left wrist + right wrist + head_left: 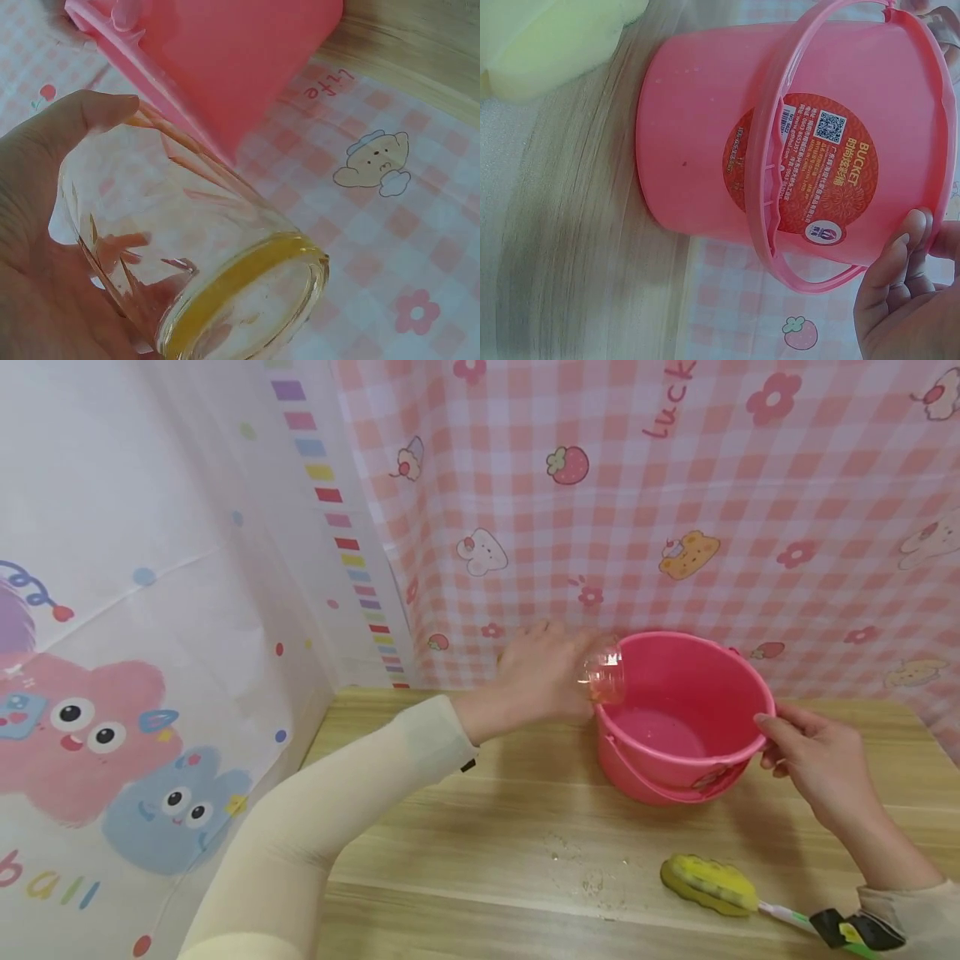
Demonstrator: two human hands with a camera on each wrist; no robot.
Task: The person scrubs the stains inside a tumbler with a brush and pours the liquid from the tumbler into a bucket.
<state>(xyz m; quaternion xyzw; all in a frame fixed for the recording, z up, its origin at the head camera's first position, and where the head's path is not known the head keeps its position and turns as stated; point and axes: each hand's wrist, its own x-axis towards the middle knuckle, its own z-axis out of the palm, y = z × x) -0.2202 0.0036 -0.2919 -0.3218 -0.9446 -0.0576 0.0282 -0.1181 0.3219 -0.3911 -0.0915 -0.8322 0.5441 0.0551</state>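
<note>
A clear amber-tinted drinking glass (606,672) is tilted at the left rim of the pink plastic bucket (626,767), its mouth towards the bucket. My left hand (543,672) grips this glass from the side; in the left wrist view the thumb and fingers wrap round the glass (217,225), its thick base facing the camera. On the opposite side, my right hand (821,764) pinches the bucket's rim between thumb and fingers. The bucket (694,135) stands upright, its handle hanging down over a red label (844,165) in the right wrist view.
A yellow sponge brush (708,883) with a white and green handle lies on the wooden table (435,868) in front of the bucket, near my right wrist. Water drops (592,885) spot the tabletop left of it. A pink checked cloth (600,527) hangs behind.
</note>
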